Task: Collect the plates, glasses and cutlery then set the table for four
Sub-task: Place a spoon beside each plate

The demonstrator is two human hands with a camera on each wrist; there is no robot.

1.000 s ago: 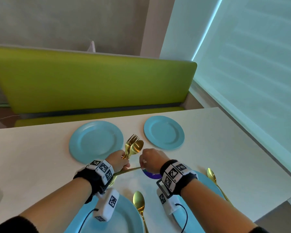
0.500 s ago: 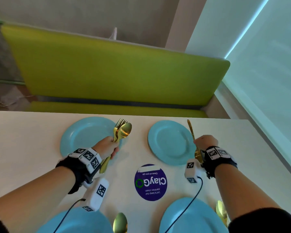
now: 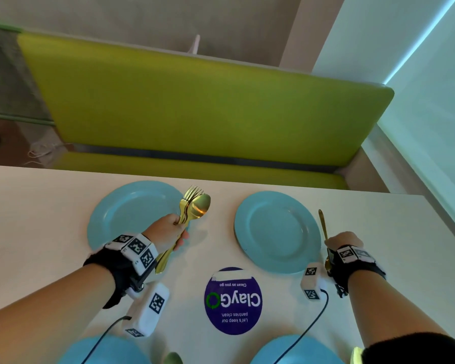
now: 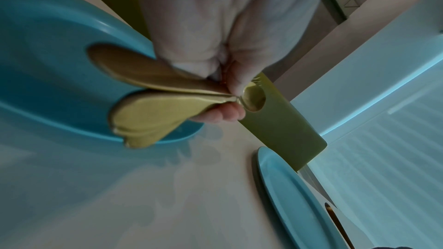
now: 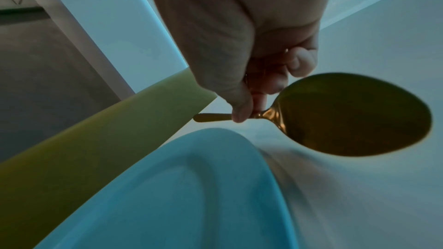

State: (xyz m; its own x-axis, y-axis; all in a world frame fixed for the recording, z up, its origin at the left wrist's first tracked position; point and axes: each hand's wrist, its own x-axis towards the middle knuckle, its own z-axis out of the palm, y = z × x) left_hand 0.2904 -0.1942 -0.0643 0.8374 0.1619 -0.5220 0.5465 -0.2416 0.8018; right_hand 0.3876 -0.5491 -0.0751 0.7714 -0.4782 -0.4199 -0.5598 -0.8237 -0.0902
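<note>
Four blue plates (image 3: 277,232), one held spoon (image 5: 354,115).

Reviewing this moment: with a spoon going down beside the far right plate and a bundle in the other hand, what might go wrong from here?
1. The left hand grips a bundle of gold forks and spoons over the far left plate; one piece might slip and clatter.
2. The right hand holds its spoon close to the far right plate, so it may land on the rim.
</note>
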